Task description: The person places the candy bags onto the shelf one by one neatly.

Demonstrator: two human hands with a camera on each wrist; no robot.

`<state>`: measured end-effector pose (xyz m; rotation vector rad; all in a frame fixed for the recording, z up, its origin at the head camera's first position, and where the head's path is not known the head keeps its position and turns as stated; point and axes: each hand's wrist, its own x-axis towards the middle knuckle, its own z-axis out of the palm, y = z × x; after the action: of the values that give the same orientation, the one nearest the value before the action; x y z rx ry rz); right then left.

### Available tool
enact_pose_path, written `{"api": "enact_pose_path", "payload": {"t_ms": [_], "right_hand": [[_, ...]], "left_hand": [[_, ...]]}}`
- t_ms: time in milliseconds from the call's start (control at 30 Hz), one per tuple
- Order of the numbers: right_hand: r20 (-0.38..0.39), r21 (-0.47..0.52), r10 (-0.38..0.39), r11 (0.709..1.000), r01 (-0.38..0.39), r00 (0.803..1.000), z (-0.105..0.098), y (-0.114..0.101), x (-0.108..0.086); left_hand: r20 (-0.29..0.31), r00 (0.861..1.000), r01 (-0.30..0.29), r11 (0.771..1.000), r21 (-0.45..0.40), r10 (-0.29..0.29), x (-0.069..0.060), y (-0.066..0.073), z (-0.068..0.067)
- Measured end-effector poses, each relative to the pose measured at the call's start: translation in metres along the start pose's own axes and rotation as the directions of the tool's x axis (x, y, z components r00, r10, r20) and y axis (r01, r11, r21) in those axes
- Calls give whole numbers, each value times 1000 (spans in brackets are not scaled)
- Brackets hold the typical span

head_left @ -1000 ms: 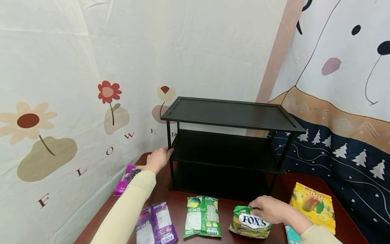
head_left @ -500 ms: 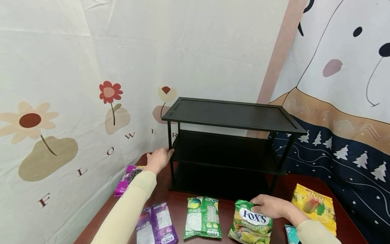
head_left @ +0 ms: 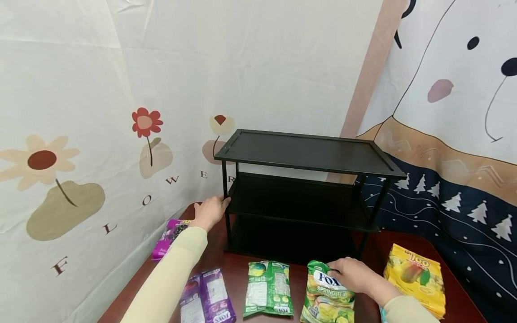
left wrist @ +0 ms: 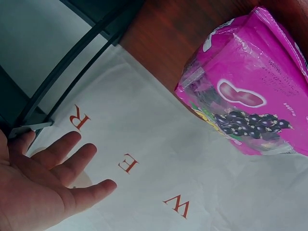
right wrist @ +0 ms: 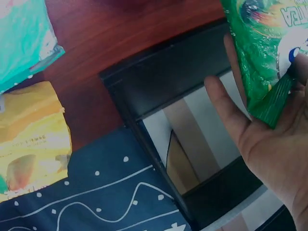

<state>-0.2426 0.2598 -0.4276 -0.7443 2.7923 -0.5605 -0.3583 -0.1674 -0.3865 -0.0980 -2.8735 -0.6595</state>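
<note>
Upright in the head view, the green FOX'S bag is pinched at its top corner by my right hand. The right wrist view shows my thumb over the green bag, other fingers of the hand extended behind it. My left hand holds the black three-tier shelf by its left front post, at the middle tier. In the left wrist view, that hand has its thumb and a fingertip at the shelf corner, the other fingers spread.
On the dark red table lie a green bag and a purple one. A magenta bag is left of the shelf; a yellow bag and a turquoise bag are at right. A printed cloth hangs behind.
My right hand has tipped the green FOX'S bag up from a low, foreshortened pose, its front now showing taller, and shifted slightly left. The left hand stays at the shelf post.
</note>
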Motion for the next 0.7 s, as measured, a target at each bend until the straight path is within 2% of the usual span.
{"api": "enact_pose_path", "payload": {"t_ms": [167, 433, 533, 700], "right_hand": [[-56, -110, -10, 994, 4, 998, 10, 1, 2], [-115, -134, 3, 991, -19, 993, 20, 5, 7], [-162, -113, 47, 991, -66, 986, 21, 3, 8], [-233, -80, 172, 977, -196, 957, 21, 0, 9]], "left_hand": [[1, 1000, 1, 1000, 4, -1, 0, 1, 0], [-3, 1000, -1, 1000, 15, 1, -1, 1, -1], [-2, 1000, -3, 1000, 16, 3, -1, 1, -1], [-7, 1000, -10, 1000, 15, 10, -1, 0, -1]]}}
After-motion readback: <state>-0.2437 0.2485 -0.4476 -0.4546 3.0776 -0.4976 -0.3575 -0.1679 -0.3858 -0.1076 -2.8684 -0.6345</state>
